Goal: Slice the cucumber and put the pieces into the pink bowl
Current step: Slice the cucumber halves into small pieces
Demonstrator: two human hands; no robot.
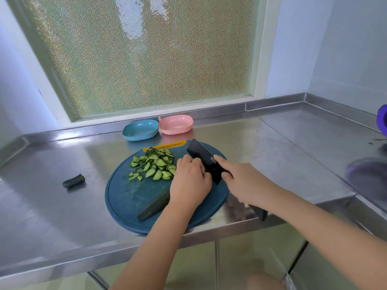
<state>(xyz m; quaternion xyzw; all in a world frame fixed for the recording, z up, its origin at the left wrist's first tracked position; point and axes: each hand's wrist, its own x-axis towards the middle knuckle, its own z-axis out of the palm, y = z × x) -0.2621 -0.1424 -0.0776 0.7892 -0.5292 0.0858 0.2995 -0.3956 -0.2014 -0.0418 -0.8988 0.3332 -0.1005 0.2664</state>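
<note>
Left hand [189,181] grips the cucumber [155,206] so it cannot roll; right hand [240,181] grasps the knife [206,162]. Slices [155,166] sit farther off, clear of it.

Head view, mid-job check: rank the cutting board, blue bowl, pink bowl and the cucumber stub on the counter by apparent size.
1. cutting board: clearly largest.
2 and 3. blue bowl and pink bowl: they look about alike, so no ranking.
4. cucumber stub: smallest, even though it lies nearer the camera than the bowls.

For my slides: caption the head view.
Left hand holds the cucumber on the blue board while right hand grips a black cleaver; cut pieces piled, pink bowl empty.
</note>
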